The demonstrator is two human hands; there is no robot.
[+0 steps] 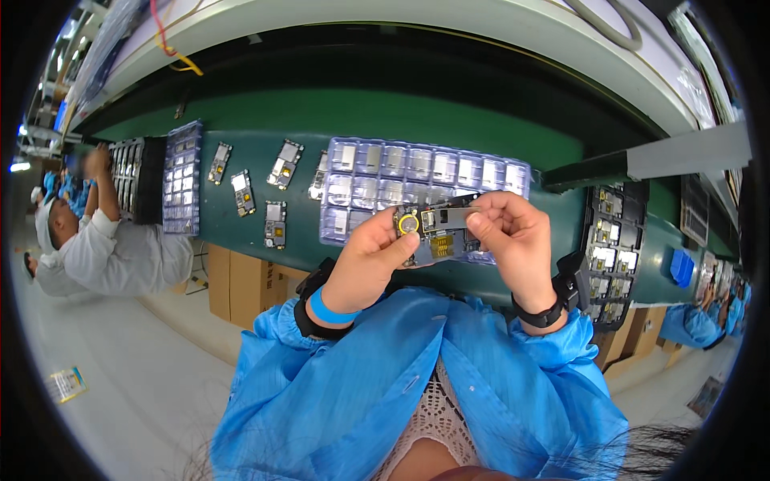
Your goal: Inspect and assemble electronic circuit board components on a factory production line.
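Just in front of my chest I hold a circuit board (411, 216), which has a yellow ring and gold contacts. My left hand (375, 250) is closed on its left end, the thumb pressed beside the yellow ring. The thumb and fingers of my right hand (513, 234) pinch the right end of a flat grey rectangular piece (451, 218) lying over the board. Whether that piece is fixed to the board, I cannot tell. Behind both hands lies a clear plastic tray (327, 215) with silvery parts in its pockets, partly covered by my hands.
Several loose circuit boards (275, 224) lie on the green table (305, 250) at left, beside an upright-looking clear tray (183, 180). A black tray of boards (616, 248) is at right, below a grey metal arm (682, 152). A co-worker in white (128, 255) works at far left.
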